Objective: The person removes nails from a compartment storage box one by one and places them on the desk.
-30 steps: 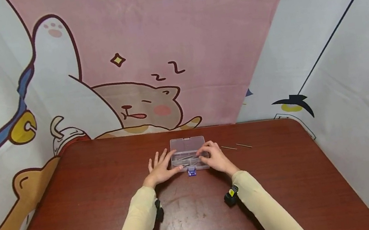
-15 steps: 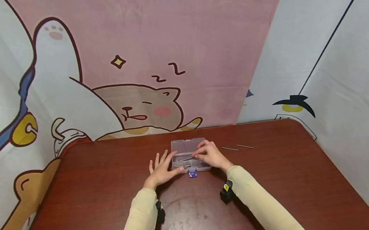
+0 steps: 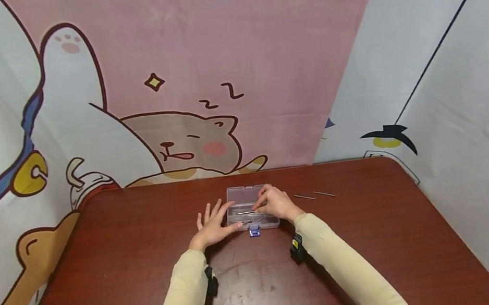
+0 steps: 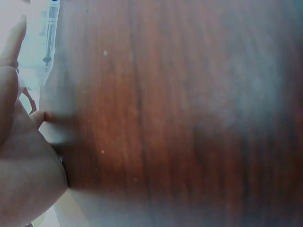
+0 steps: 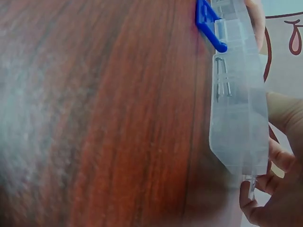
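A clear plastic compartment box lies with its lid raised and a blue latch at its front. My left hand rests on its left side, fingers spread and thumb along the front wall. My right hand reaches over the right part, thumb and index fingertips close together at the end of a long nail, which they seem to pinch. Through the box wall in the right wrist view, nails show. Two more nails, a left one and a right one, lie on the table.
A reddish-brown wooden table holds everything. Its far edge meets a cloth backdrop printed with cartoon animals. The box stands near that edge.
My right hand has moved left over the box, its fingertips coming to the end of a nail. My left hand stays on the box. The two nails on the table lie where they were.
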A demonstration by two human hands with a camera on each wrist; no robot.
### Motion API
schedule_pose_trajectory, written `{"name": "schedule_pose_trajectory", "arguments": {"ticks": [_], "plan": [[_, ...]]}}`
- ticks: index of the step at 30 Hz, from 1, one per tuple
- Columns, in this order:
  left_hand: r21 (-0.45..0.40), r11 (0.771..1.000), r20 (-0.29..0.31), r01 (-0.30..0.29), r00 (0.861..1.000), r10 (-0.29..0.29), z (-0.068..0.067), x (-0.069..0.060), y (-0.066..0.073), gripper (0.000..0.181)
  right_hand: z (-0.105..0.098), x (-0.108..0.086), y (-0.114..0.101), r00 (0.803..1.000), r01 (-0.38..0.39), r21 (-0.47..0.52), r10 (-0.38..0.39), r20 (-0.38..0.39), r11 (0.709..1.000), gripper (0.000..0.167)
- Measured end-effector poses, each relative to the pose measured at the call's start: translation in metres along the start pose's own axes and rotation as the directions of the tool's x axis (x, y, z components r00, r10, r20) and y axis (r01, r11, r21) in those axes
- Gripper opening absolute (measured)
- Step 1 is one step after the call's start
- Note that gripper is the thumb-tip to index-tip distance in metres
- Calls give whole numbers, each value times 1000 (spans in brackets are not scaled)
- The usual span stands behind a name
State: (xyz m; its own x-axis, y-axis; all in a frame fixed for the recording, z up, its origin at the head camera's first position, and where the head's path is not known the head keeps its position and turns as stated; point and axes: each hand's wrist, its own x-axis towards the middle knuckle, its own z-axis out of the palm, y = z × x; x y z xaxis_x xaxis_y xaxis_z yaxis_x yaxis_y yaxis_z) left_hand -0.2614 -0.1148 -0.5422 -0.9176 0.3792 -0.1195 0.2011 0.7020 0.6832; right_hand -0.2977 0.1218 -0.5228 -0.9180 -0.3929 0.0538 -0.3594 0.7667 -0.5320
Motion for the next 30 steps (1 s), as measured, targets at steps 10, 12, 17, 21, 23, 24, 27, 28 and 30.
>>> {"name": "schedule_pose_trajectory", "arguments": {"ticks": [10,12,17,21,23,24,27,28,30], "plan": [[21,1000,-13,-11,1000,11,-6,-2,9,77,-3,3,-3,999,20,-59,-19,28,998,8],[26,1000,-6,-1,1000,1,-6,-3,10,76,-2,1,0,999,11,-6,-11,30,1000,8],[40,999,8,22,1000,-22,-5,-2,10,74,3,-1,9,1000,21,136,-23,15,991,5],[31,999,22,25,999,-26,-6,-3,10,74,4,-3,13,999,44,180,-42,-13,983,5],[21,999,21,27,999,-27,-6,-3,10,74,4,-4,14,998,61,186,-56,-34,981,6],[16,1000,21,26,999,-26,-7,-3,10,73,3,-6,15,997,68,191,-61,-45,979,6],[13,1000,24,26,999,-26,-7,-3,9,72,0,-11,18,994,89,217,-72,-83,972,6],[19,1000,25,25,999,-25,-7,-2,9,72,-2,-14,19,993,89,231,-69,-95,969,5],[30,999,27,22,999,-23,-7,-2,9,72,-6,-19,22,992,78,267,-49,-116,960,5]]}}
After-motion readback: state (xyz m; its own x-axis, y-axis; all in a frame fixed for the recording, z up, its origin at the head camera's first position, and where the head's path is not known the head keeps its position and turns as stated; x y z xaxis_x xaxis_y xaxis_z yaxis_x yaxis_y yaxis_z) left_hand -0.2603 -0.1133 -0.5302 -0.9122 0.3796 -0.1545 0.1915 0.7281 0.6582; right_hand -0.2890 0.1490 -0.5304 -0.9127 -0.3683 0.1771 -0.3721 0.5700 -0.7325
